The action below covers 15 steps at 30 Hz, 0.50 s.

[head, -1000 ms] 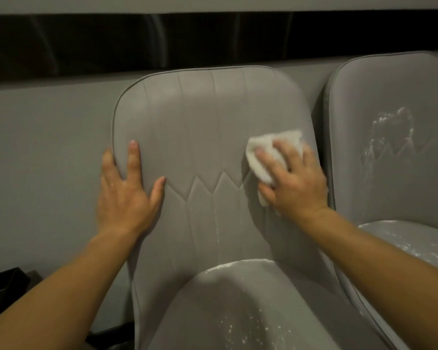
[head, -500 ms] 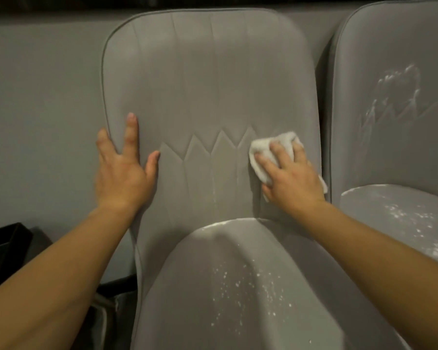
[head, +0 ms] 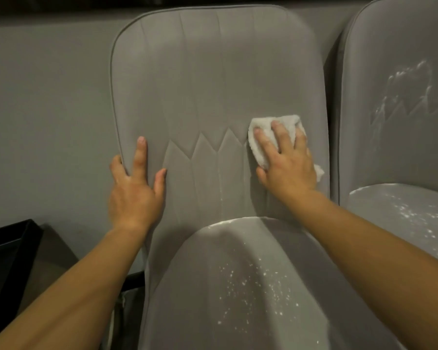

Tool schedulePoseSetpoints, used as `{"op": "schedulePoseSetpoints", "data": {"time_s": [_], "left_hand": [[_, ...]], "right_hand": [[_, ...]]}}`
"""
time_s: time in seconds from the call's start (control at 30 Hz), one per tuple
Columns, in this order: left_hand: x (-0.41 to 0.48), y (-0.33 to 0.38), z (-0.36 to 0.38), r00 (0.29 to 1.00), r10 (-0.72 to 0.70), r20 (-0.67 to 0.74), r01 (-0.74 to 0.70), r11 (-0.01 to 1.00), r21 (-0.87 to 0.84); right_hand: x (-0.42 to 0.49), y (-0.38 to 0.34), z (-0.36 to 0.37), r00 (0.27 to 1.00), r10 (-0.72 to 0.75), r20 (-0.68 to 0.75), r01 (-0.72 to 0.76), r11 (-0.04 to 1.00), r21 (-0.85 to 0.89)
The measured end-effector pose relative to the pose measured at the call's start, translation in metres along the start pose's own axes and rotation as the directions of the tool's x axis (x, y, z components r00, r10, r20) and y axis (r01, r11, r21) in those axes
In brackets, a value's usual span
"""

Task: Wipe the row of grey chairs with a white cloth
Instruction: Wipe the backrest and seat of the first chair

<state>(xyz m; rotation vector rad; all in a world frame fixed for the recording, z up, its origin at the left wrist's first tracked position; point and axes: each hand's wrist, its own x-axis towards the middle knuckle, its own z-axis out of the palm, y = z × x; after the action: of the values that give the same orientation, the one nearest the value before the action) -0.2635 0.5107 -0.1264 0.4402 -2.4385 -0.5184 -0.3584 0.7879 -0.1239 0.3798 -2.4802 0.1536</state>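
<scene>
Cloth [head: 262,122] lower — right hand [head: 287,165] pressing, left hand [head: 134,190] spread.

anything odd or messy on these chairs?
White specks litter the centre chair's seat and the right chair's seat; the right chair's backrest carries a white smear. Probably unwiped residue.

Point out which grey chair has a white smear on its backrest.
The chair at the right edge: a white smear marks its backrest. The left chair, where the right hand presses the white cloth, shows no such patch.
</scene>
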Motion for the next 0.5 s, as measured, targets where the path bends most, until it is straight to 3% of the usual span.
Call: {"op": "schedulePoseSetpoints", "data": {"time_s": [0.1,0.23,0.3,0.37,0.5], "left_hand": [[-0.003,-0.001,0.003,1.000,0.002,-0.004,-0.002,1.000,0.001],[-0.003,-0.002,0.004,1.000,0.006,-0.007,-0.006,1.000,-0.003],[-0.003,-0.002,0.005,1.000,0.003,-0.012,-0.003,1.000,0.000],[-0.003,-0.002,0.006,1.000,0.002,-0.019,-0.002,1.000,-0.006],[-0.002,-0.004,0.008,0.999,0.000,-0.036,-0.001,1.000,-0.007]], "right_hand": [[-0.035,-0.019,0.029,0.997,0.015,0.077,-0.024,0.992,0.121],[-0.074,-0.045,0.048,0.946,0.038,0.322,-0.119,0.964,0.237],[-0.076,-0.053,0.045,0.935,0.093,0.341,-0.206,0.928,0.312],[-0.071,-0.060,0.036,0.966,0.140,0.217,-0.218,0.895,0.390],[-0.051,-0.067,0.034,0.980,0.124,-0.158,-0.031,0.870,0.492]]}}
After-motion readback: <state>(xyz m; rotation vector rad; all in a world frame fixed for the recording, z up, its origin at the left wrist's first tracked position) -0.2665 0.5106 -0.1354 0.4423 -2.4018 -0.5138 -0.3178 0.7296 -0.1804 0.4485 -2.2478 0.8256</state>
